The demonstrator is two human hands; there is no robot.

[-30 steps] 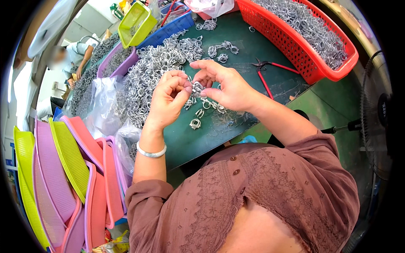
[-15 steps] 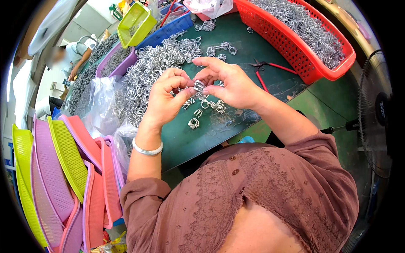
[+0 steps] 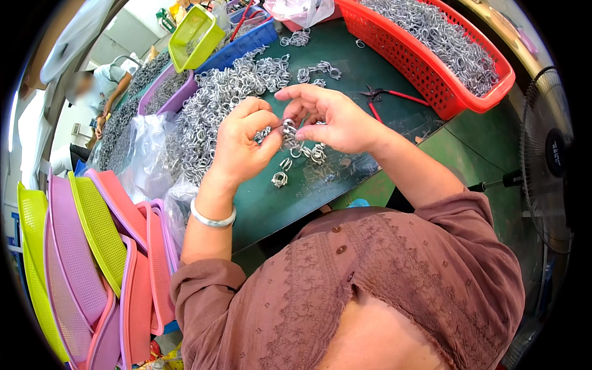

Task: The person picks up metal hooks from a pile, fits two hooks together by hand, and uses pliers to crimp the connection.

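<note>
My left hand (image 3: pixel 246 140) is closed, its thumb and forefinger pinched at a small cluster of silvery metal rings (image 3: pixel 288 131). From the other side my right hand (image 3: pixel 338 122) grips the same cluster between thumb and curled fingers, its forefinger arched above. Another bit of ringed metal shows by the left fingers, and whether it is held or lies behind them I cannot tell. Just below the hands, several loose rings (image 3: pixel 280 179) lie on the green tabletop (image 3: pixel 259 213). A big heap of similar rings (image 3: pixel 213 98) spreads beyond my left hand.
Red-handled pliers (image 3: pixel 401 97) lie right of my hands, before a red perforated basket (image 3: pixel 425 68) full of rings. Yellow-green (image 3: pixel 196 40), blue and purple bins stand behind the heap. Colourful baskets (image 3: pixel 98 234) are stacked at left, a fan (image 3: pixel 549 154) at right. Another person (image 3: pixel 108 86) sits far left.
My left fingers have curled in more, and the ring cluster shows more openly between the hands. The whole view has shifted slightly; the table items stay in place.
</note>
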